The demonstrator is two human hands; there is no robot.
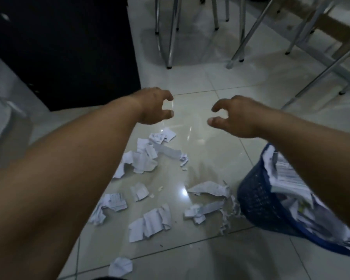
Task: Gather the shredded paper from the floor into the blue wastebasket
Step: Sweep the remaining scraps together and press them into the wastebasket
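Observation:
Torn white paper pieces (150,158) lie scattered over the glossy tiled floor in the middle of the view, with more scraps (150,221) nearer to me and one lone piece (120,266) at the bottom. The blue mesh wastebasket (257,201) stands at the right, stuffed with paper, partly hidden by my right forearm. My left hand (152,107) and my right hand (234,116) are stretched out above the far end of the paper, fingers curled and apart, holding nothing.
A tall dark cabinet (69,53) stands at the left. Metal chair and table legs (170,37) crowd the back and the right. Pale floor tiles (200,77) run between the legs and the paper.

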